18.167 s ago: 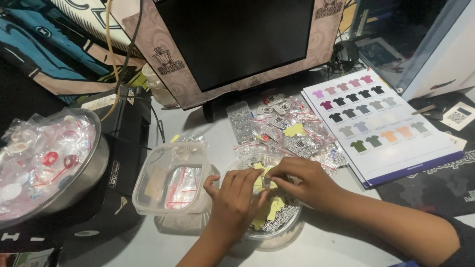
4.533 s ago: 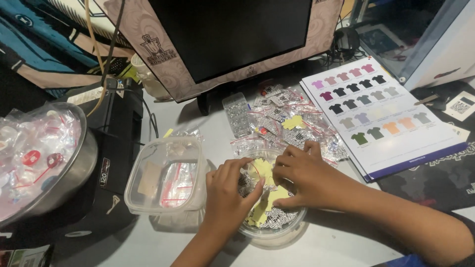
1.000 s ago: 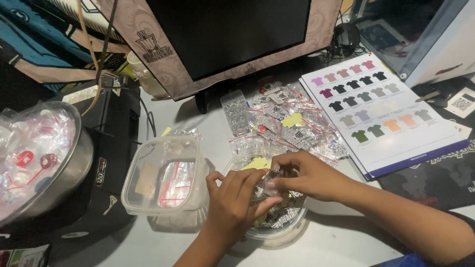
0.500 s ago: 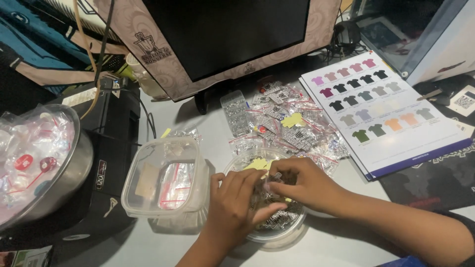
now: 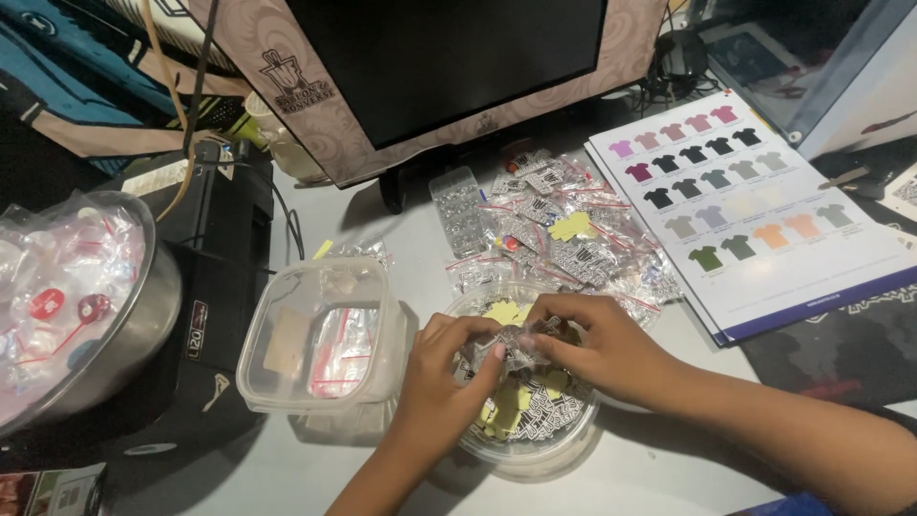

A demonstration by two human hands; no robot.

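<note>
Both hands meet over a round clear plastic bowl filled with black-and-white printed pieces and small yellow paper bits. My left hand and my right hand pinch the same small printed piece between their fingertips, just above the bowl's contents. A square clear container with several small plastic bags inside stands directly left of my left hand.
A pile of small packed clear bags lies behind the bowl. A shirt colour chart lies at the right. A monitor stands at the back. A metal bowl of bagged items sits on a black device at the left.
Both hands stayed over the round bowl, fingers working among the pieces. They have drawn together and now pinch one small piece between them.
</note>
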